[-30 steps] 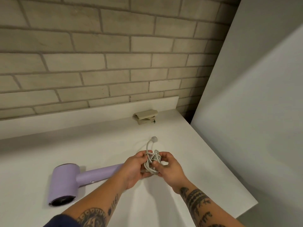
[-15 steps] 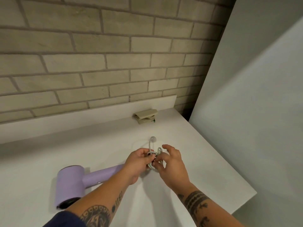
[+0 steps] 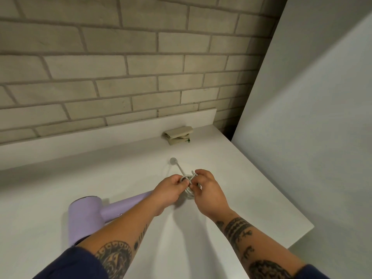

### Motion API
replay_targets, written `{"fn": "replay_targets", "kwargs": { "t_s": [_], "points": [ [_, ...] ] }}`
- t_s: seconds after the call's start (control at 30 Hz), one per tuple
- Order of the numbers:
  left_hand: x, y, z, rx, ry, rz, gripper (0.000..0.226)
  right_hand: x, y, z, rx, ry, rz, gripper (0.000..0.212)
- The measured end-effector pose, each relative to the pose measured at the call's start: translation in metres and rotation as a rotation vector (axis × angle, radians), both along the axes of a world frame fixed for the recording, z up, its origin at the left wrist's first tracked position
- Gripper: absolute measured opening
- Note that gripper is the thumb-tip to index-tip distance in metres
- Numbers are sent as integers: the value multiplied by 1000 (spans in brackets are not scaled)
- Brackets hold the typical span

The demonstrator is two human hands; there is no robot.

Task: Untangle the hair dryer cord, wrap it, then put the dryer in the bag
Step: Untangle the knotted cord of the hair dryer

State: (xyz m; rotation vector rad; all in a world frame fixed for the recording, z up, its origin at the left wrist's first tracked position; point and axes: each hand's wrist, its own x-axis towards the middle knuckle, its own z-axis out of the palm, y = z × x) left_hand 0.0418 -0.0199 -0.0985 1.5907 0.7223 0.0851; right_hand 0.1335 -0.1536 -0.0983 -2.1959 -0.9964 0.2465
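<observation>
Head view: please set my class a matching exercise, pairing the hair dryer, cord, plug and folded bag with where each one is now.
Things:
1 hair dryer
2 cord
3 plug
4 folded bag

Places:
A against the back ledge
B bunched between left hand and right hand
C lying on the table, left of the hands
D on the table just beyond the hands

Pairs: 1-C, 2-B, 3-D, 4-A

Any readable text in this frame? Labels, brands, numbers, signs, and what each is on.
No text reads clearly.
hair dryer: small dark mark on the handle, too small to read.
folded bag: tiny green tag at one corner, too small to read.
forearm tattoos: patterns only, no legible letters.
cord, brick wall: no print visible.
</observation>
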Motion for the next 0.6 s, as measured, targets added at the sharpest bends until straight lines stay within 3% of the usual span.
{"fn": "replay_targets", "kwargs": {
  "t_s": [0.13,0.37,0.6],
  "points": [
    [-1,4,-1,-41,54,-43,19,2,-6,-4,16,28,38,11],
    [-6,5,0,-545,-62,73,21,9,-24,-8,72,95,123,20],
    [-3,-3,11,-723,-72,95,36,7,-20,-11,64,78,113,15]
  ]
}}
